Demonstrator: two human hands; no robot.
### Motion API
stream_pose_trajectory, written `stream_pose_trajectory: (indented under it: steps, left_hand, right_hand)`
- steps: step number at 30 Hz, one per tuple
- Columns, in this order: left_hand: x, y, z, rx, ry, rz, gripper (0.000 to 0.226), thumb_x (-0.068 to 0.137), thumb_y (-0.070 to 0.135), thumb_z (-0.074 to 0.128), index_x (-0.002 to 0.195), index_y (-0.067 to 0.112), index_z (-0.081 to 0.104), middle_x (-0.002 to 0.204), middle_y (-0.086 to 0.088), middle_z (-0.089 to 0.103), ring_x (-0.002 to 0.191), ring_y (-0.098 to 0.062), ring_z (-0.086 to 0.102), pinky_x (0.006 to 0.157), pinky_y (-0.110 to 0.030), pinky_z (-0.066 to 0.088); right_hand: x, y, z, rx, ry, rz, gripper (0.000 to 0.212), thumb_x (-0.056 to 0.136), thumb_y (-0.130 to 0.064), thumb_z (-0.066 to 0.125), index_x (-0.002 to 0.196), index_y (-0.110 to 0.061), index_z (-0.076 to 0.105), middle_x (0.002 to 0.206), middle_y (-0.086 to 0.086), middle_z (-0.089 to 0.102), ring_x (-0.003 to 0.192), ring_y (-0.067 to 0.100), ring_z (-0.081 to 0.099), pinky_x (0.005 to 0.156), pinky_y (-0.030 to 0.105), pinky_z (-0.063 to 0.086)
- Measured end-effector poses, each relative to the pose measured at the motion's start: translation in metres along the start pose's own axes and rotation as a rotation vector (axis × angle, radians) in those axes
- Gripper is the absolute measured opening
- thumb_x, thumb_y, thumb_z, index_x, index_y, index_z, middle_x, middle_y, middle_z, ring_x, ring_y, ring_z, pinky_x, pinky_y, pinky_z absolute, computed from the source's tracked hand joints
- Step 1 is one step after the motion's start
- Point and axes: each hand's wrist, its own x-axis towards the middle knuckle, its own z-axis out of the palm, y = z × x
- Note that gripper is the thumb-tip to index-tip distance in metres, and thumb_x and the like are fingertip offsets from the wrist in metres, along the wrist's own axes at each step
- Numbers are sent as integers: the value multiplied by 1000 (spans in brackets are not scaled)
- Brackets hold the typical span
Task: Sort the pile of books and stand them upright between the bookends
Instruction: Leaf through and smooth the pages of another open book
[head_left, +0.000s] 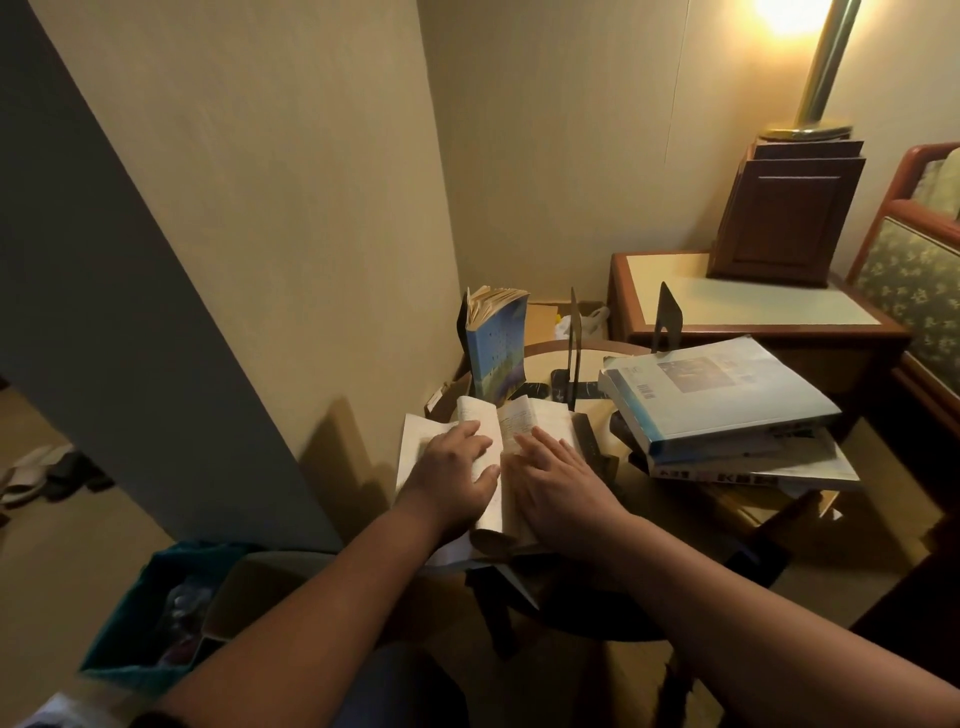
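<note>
An open paperback (511, 423) lies on the small round table (592, 364) in front of me. My left hand (457, 467) presses flat on its left pages and my right hand (561, 478) on its right pages. Behind it a blue paperback (496, 345) stands upright at the table's left back edge. Two thin dark metal bookends stand further back, one in the middle (573, 343) and one to the right (667, 317). A pile of large books (722, 405) lies flat on the right side of the table, a pale blue one on top.
A wall corner rises close behind the table. A wooden side table (753, 306) with a dark wooden box (784, 213) and a lit lamp (826, 62) stands at the back right. A teal bin (156, 613) and a cardboard box (260, 592) sit on the floor at my left.
</note>
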Motion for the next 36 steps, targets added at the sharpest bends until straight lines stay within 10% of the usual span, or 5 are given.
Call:
stream_pose_trajectory:
  steps: [10,15,23,28,36]
  left_hand:
    - [-9,-11,-4,278,-249,-75,57,95,40,43,145,14,39,153,-8,37,133,-26,38,111,-42,34]
    - [-13,-5,5,202,-282,-195,84,84,71,40,147,17,26,159,-9,26,136,-29,35,109,-49,38]
    - [-17,-16,-20,43,-155,-209,91,75,38,54,154,15,15,153,-9,33,137,-32,37,109,-47,39]
    - [-26,-20,-27,472,-323,-104,102,85,33,51,149,33,-27,159,4,-32,150,-27,-15,119,-59,7]
    - [-33,-20,4,631,-425,-1,69,98,50,6,154,14,-13,164,-6,-14,150,-24,-17,112,-59,-23]
  right_hand:
    - [10,-4,10,248,-222,181,68,104,-49,29,158,-21,1,166,0,-7,152,20,-9,123,42,0]
    - [-1,-2,30,217,-153,184,70,103,-55,21,157,-24,-10,164,-2,-18,148,14,-22,119,35,-12]
    - [-6,2,30,233,-125,243,69,103,-54,25,157,-25,-5,164,-5,-15,148,13,-20,119,36,-10]
    - [-11,2,27,244,-130,246,69,103,-54,25,157,-25,-5,164,-4,-14,148,14,-19,119,36,-9]
    - [-10,3,27,210,-144,243,70,103,-56,23,158,-25,-6,165,-4,-15,148,12,-20,121,36,-8]
